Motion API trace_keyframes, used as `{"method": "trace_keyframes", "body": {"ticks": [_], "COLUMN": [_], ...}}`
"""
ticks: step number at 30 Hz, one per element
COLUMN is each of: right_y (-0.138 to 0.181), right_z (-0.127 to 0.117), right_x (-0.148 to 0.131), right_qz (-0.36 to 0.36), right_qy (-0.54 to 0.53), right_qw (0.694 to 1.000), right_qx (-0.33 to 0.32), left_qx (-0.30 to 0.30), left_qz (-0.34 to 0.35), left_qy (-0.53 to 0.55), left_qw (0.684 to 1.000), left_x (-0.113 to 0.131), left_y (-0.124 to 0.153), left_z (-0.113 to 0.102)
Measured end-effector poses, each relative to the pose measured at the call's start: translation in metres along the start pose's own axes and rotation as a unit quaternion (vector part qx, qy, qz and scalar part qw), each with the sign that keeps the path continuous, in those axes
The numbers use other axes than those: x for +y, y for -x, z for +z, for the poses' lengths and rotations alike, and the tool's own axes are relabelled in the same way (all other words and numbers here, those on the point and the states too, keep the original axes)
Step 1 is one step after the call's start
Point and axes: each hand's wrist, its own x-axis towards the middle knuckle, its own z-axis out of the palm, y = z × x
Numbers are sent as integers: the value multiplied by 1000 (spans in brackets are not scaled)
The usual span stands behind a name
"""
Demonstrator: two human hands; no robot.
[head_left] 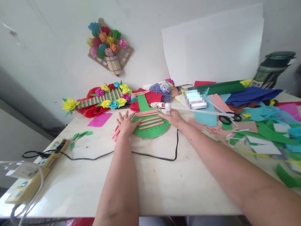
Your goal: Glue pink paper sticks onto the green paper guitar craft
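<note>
A green cardboard piece (152, 131), round with a straight neck, lies on the table. Several pink paper sticks (151, 122) lie in rows across its round part. At its left edge rests my left hand (126, 124), fingers spread, the thumb touching the disc. Loose pink sticks (115, 132) lie beside and partly under that hand. My right hand (173, 118) is closed around a white hot glue gun (164, 106) at the disc's right side. The gun's nozzle points left over the green piece, and its black cord runs across the table.
A power strip (37, 173) with plugs stands at the left. Behind lies a flower-trimmed stick craft (110, 95). To the right are a phone (195, 98), scissors (229, 118), paper scraps (267, 132) and a dark bottle (273, 70). Green paper leaves (81, 134) lie left.
</note>
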Motion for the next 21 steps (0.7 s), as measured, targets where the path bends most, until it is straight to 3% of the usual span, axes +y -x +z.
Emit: {"method": "trace_keyframes", "body": {"ticks": [6, 12, 21], "right_y": [-2, -4, -2], "right_z": [2, 2, 0], "right_x": [6, 10, 4], "right_qz": [-10, -12, 10], "right_qy": [-50, -80, -57], "right_qw": [999, 997, 998], "right_qx": [2, 7, 7], "left_qx": [7, 48, 32], "left_qz": [-30, -17, -19], "left_qy": [5, -45, -63], "left_qw": [1000, 998, 997], "left_x": [10, 27, 33], "left_y": [-2, -1, -6], "left_z": [1, 10, 14]}}
